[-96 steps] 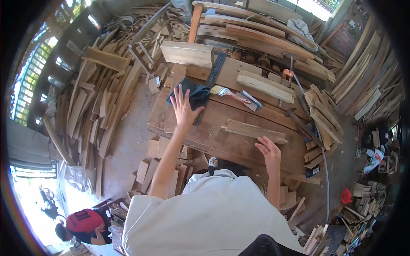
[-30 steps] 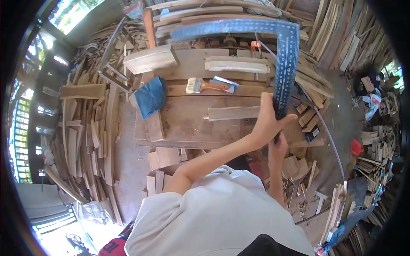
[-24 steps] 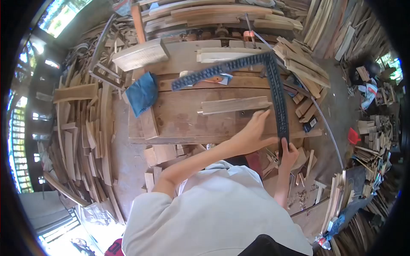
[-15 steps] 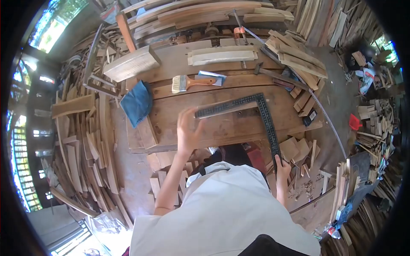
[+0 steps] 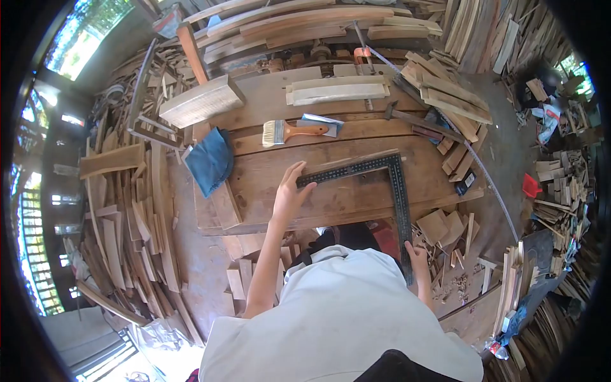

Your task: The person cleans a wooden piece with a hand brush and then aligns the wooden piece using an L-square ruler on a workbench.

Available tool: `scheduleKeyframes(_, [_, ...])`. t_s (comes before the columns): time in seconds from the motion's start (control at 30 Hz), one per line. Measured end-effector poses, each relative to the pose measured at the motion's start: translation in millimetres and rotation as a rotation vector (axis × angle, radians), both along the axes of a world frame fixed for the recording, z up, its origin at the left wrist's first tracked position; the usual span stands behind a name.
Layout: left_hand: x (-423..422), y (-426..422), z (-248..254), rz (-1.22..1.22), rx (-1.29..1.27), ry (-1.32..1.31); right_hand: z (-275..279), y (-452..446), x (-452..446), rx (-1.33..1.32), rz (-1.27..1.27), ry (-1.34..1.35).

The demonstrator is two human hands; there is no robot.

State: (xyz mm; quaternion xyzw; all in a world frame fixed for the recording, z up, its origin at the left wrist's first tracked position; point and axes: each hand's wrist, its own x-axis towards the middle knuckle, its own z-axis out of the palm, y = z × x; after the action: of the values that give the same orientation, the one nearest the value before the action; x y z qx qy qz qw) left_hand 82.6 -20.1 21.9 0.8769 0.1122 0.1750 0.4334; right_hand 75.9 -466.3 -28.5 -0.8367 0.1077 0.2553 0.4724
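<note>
A black L-shaped metal square [image 5: 396, 184] lies over the front of the wooden workbench [image 5: 267, 200], its long arm reaching past the front edge toward my body. My left hand [image 5: 291, 191] has its thumb and fingers around the left tip of the short arm. Near the lower end of the long arm, my right hand [image 5: 419, 260] grips the metal. Just behind the short arm runs a thin wood strip [image 5: 356, 158], mostly covered by it. Farther back on the bench are a paintbrush [image 5: 296, 130] and a blue-and-white flat item [image 5: 330, 125].
A blue cloth [image 5: 211, 162] and a thick wood block [image 5: 202, 102] sit at the bench's left. Pale boards [image 5: 337, 90] lie at the back, with a hammer [image 5: 423, 121] to the right. Wood offcuts [image 5: 445, 226] lie below the front edge; long planks [image 5: 153, 216] fill the left floor.
The square has come down from a raised position onto the bench front. My left hand has moved from the long arm to the short arm's tip. The cloth now lies farther left than the brush, uncovered.
</note>
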Motion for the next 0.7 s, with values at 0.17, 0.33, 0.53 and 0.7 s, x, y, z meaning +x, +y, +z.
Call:
scheduleKeyframes(0.17, [6,1,-9,-0.031,-0.031,0.011,12,1,1,0.021,-0.095,0.095])
scheduleKeyframes(0.33, [1,2,-11,0.017,-0.032,-0.012,24,1,6,0.034,-0.149,0.088])
scheduleKeyframes(0.53, [0,6,-11,0.033,-0.070,0.026,-1,-16,3,-0.014,-0.153,0.006])
scheduleKeyframes(0.7, [1,14,-19,0.038,-0.035,-0.009,31,1,11,-0.006,-0.185,0.081])
